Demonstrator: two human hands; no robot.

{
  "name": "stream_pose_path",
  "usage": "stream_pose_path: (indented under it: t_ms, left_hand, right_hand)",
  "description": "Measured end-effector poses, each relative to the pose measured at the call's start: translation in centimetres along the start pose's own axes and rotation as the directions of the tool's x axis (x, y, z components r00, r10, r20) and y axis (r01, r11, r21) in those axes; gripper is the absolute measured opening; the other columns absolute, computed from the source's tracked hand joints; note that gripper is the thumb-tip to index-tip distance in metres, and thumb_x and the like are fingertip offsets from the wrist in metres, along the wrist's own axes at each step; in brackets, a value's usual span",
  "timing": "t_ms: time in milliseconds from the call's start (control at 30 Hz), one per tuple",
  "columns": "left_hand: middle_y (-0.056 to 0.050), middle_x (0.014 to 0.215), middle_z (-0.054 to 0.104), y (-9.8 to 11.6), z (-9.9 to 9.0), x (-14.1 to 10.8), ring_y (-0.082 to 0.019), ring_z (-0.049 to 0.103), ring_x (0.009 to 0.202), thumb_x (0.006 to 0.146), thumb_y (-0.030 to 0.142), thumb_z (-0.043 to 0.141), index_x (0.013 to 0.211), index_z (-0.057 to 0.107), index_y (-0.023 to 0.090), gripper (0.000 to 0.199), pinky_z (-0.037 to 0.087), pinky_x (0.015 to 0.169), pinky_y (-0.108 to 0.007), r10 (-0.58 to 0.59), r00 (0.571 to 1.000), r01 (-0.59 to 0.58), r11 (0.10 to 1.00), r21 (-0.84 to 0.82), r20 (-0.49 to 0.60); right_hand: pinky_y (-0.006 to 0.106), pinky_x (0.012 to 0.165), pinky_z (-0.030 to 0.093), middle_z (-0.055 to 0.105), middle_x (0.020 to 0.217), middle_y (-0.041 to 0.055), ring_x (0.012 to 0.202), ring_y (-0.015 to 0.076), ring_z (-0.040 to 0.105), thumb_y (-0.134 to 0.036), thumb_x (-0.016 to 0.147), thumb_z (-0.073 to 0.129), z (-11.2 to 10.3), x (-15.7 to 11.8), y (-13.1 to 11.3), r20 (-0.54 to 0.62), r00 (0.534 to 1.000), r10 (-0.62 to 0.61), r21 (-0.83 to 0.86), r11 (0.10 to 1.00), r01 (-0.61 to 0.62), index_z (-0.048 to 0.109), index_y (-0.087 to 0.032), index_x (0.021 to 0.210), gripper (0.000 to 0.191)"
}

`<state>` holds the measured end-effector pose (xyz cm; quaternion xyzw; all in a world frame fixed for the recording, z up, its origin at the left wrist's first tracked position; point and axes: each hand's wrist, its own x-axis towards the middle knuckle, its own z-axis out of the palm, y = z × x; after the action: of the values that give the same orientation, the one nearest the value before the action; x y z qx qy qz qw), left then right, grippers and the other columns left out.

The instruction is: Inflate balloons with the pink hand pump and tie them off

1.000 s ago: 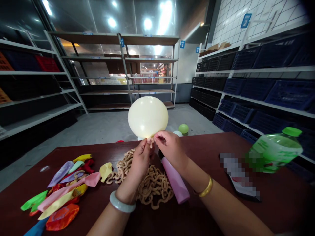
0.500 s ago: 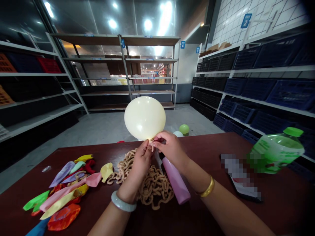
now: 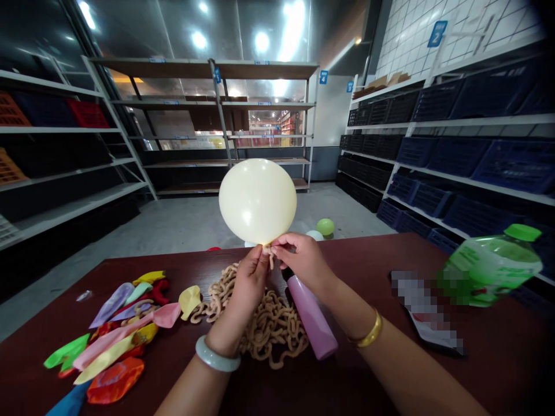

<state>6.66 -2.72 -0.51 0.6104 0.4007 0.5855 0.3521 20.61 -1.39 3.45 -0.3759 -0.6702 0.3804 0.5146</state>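
Observation:
A blown-up cream balloon point(image 3: 258, 199) stands upright above the table's far edge, its neck pointing down. Fingers and thumb of my left hand point(image 3: 250, 274) are pinched round that neck. My right hand point(image 3: 303, 257) is closed at the same spot, thumb and finger on a short tan cord point(image 3: 272, 259) at the balloon's neck. Fingertips partly hide how the cord sits there. Below my hands lies a heap of curly tan cords point(image 3: 277, 329). Beside it a pink cylinder with a black end point(image 3: 313, 320) rests under my right wrist.
Flat balloons in several colours point(image 3: 110, 341) lie on the left of the dark red table point(image 3: 182, 381). On the right are a phone-like object point(image 3: 427, 312), partly pixelated, and a green bottle point(image 3: 494, 266). A green balloon point(image 3: 325, 227) is on the floor. Shelves with crates point(image 3: 451, 156) stand around.
The cream balloon has risen slightly and looks a little larger. My right fingers have shifted slightly right at its neck, and more of the tan cord hangs below. My left hand keeps its hold.

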Motion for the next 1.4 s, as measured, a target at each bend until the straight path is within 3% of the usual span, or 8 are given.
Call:
stream_pose_path:
  t_ms: [267,533,600,733,867,1000,1233,1400]
  left_hand:
    - [-0.001,0.067,0.054,0.6,0.1,0.1,-0.014,0.046,0.063,0.092,0.04,0.057,0.072,0.06,0.017,0.03,0.038,0.061,-0.025,0.039,0.999,-0.039,0.999,0.021,-0.006]
    - [0.003,0.059,0.046,0.4,0.8,-0.1,-0.009,0.037,0.05,0.084,0.046,0.066,0.077,0.058,0.018,0.03,0.028,0.046,-0.021,-0.253,0.967,0.239,0.9,-0.365,0.01]
    - [0.004,0.057,0.042,0.2,1.1,-0.2,-0.009,0.035,0.048,0.084,0.045,0.068,0.075,0.056,0.018,0.031,0.026,0.045,-0.021,-0.241,0.97,0.213,0.897,-0.387,-0.024]
    - [0.006,0.056,0.038,0.4,1.4,-0.2,-0.007,0.031,0.048,0.083,0.047,0.068,0.081,0.057,0.018,0.031,0.023,0.045,-0.019,-0.264,0.964,0.236,0.853,-0.466,0.004]
    - [0.007,0.057,0.035,1.1,1.5,-0.1,-0.006,0.028,0.048,0.081,0.042,0.072,0.081,0.055,0.018,0.029,0.022,0.045,-0.018,-0.289,0.956,0.266,0.779,-0.567,0.052]
    - [0.007,0.057,0.035,1.5,1.4,0.0,-0.006,0.027,0.048,0.081,0.039,0.071,0.074,0.05,0.018,0.031,0.021,0.044,-0.018,-0.267,0.962,0.25,0.765,-0.593,0.061]
    - [0.006,0.057,0.037,1.5,1.6,-0.2,-0.007,0.03,0.049,0.085,0.045,0.066,0.073,0.049,0.017,0.034,0.023,0.045,-0.019,-0.27,0.954,0.297,0.781,-0.55,0.132]
    - [0.007,0.058,0.035,2.2,1.8,-0.6,-0.006,0.028,0.049,0.082,0.042,0.071,0.075,0.05,0.017,0.033,0.02,0.043,-0.017,-0.329,0.921,0.385,0.694,-0.608,0.208]
  right_hand:
    - [0.028,0.065,0.05,0.069,0.077,0.0014,0.07,0.0158,0.063,-0.018,0.084,0.063,-0.3,0.0,-0.3,-0.006,0.987,-0.162,-0.377,0.914,0.148,0.068,-0.02,0.076,0.009]
    - [0.029,0.069,0.043,0.066,0.085,0.0064,0.079,0.0194,0.059,-0.016,0.088,0.055,0.7,-1.0,0.2,0.013,0.903,-0.43,-0.722,0.621,0.306,0.061,-0.02,0.08,0.011]
    - [0.029,0.068,0.043,0.064,0.084,0.0059,0.078,0.0189,0.058,-0.015,0.088,0.054,1.0,-1.1,0.5,-0.001,0.896,-0.444,-0.696,0.644,0.318,0.059,-0.02,0.078,0.012]
    - [0.026,0.066,0.047,0.063,0.077,0.0022,0.072,0.0163,0.059,-0.016,0.082,0.061,1.4,-0.7,1.0,-0.151,0.912,-0.382,-0.449,0.848,0.281,0.057,-0.021,0.075,0.01]
    - [0.026,0.06,0.052,0.064,0.072,0.0008,0.065,0.0151,0.061,-0.025,0.081,0.064,1.6,-0.5,1.1,-0.224,0.956,-0.192,-0.158,0.975,0.159,0.058,-0.021,0.075,0.01]
    - [0.027,0.054,0.056,0.065,0.068,-0.0003,0.059,0.015,0.063,-0.031,0.082,0.064,1.6,-0.5,0.8,-0.147,0.989,0.024,0.135,0.991,-0.004,0.057,-0.021,0.078,0.013]
    - [0.027,0.059,0.053,0.068,0.074,0.0036,0.066,0.0164,0.064,-0.025,0.082,0.061,1.0,-0.2,1.2,-0.258,0.952,-0.164,-0.154,0.98,0.127,0.062,-0.02,0.079,0.006]
    - [0.026,0.06,0.05,0.068,0.074,0.0032,0.068,0.0166,0.063,-0.024,0.082,0.059,0.4,0.3,1.4,-0.3,0.935,-0.187,-0.254,0.961,0.111,0.063,-0.02,0.077,0.008]
